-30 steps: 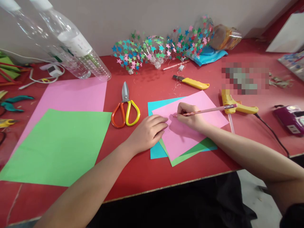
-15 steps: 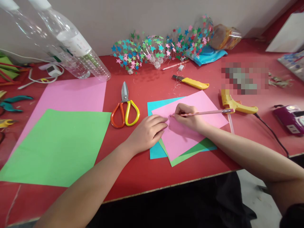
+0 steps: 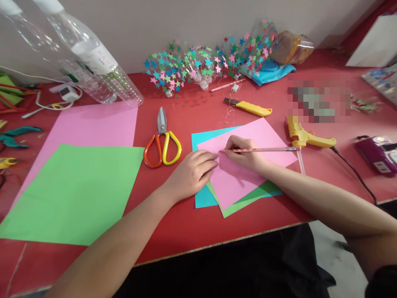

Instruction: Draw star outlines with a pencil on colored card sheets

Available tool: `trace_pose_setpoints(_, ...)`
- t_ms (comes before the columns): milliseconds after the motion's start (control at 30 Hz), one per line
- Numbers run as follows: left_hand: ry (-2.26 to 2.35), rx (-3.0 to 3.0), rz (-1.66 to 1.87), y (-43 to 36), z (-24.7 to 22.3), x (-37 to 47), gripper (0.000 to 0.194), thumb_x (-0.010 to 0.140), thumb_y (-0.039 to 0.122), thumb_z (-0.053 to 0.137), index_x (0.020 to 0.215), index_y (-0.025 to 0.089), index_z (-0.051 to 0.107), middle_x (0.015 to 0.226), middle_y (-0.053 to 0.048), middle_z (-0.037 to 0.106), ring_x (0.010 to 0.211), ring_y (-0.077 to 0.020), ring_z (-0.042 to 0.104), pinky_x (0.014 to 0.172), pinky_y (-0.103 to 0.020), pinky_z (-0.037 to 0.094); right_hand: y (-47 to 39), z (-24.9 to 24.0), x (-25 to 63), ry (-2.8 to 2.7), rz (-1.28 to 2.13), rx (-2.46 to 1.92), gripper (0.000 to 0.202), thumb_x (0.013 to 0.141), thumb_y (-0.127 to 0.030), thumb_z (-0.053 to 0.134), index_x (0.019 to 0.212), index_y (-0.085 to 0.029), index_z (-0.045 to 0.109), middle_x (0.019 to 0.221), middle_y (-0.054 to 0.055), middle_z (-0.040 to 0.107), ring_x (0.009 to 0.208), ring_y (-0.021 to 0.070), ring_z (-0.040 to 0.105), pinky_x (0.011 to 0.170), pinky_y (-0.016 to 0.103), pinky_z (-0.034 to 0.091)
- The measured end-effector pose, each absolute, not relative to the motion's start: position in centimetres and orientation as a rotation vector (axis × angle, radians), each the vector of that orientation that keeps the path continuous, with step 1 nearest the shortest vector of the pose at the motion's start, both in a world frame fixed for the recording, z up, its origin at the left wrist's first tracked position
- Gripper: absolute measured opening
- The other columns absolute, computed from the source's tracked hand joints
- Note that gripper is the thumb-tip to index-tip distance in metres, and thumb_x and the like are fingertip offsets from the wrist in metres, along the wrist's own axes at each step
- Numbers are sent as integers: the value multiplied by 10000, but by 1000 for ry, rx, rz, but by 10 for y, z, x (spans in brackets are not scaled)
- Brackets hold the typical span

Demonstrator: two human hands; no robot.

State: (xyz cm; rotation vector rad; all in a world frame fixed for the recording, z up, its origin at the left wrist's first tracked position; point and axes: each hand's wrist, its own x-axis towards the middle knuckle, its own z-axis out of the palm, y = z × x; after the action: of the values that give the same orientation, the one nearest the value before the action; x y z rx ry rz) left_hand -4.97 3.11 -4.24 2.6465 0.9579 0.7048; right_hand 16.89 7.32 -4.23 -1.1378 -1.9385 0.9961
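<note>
My right hand (image 3: 245,152) is closed round a pink pencil (image 3: 273,149), its tip touching the upper left part of a pink sheet (image 3: 248,178). The pencil's eraser end points right. My left hand (image 3: 198,171) lies flat, fingers stretched over the sheet's left edge, close to the pencil tip. Beneath the pink sheet, a green sheet (image 3: 228,211) and a blue sheet (image 3: 204,198) stick out at the edges. Scissors (image 3: 162,138) with one red and one yellow handle lie left of the sheets.
A green sheet (image 3: 74,194) overlaps a pink one (image 3: 102,124) on the left. Behind stand plastic bottles (image 3: 96,58) and star-covered decorations (image 3: 167,72). A yellow cutter (image 3: 252,108) lies beyond the sheets; a yellow glue gun (image 3: 310,138) with a cord is right.
The pencil tip has shifted slightly left with my right hand, and the pencil's eraser end has dipped a little. My left hand stays in place on the sheet.
</note>
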Motion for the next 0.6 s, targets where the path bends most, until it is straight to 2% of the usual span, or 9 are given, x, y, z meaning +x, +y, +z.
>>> trace_pose_setpoints(600,958,2631,689,31,-41,-49,218,929,126,534,1100,146,667,1215,-124,672,1156,-275,590,963,-496,513,73,-45,169,-1844,919,-1221,172,732,-149,589,643,-203,452,580,-52,465,532,85,380,513,236,289)
